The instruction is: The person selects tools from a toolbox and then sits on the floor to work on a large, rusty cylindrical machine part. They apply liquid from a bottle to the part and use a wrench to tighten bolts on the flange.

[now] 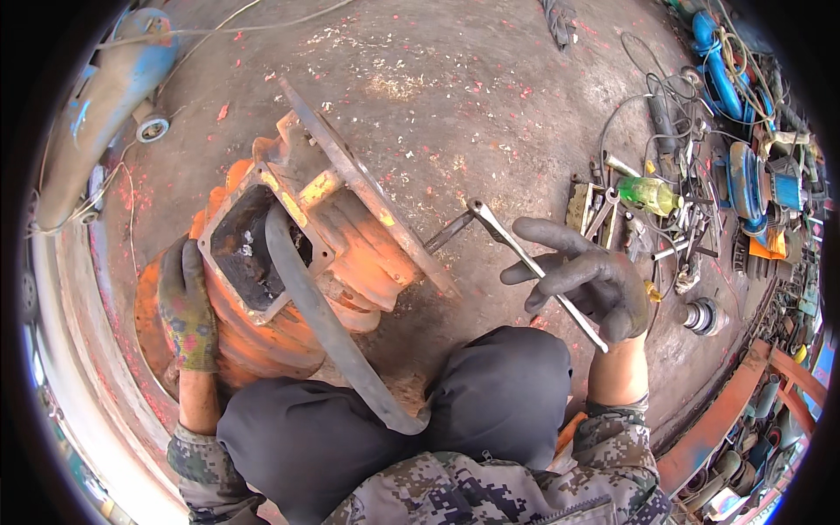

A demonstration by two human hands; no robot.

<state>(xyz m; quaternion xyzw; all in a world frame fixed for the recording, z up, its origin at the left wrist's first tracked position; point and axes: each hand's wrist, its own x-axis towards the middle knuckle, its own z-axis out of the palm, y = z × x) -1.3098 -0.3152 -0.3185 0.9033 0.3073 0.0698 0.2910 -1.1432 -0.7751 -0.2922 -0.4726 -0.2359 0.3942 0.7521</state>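
A large, worn orange metal housing [367,254], perhaps a motor or pump casing, lies tilted in front of my knees. It has a square open box and a broad flange [363,184]. Closed on the box's left edge is my left hand [186,302], in a patterned, grimy glove; its fingertips are partly hidden. My right hand [595,284], in a blackened glove, has its fingers spread around a long silver wrench [573,313], which crosses them. The wrench's far end meets a dark rod [449,233] beside the flange. A thick grey hose [328,328] runs from the box to my lap.
Wrenches and other tools [604,214] lie scattered at right, beside a green plastic bottle [649,194]. Behind them are cables and blue machine parts [745,188]. A round metal part [703,316] sits nearer me. On the left stands a large grey-blue pipe-shaped casting [114,105].
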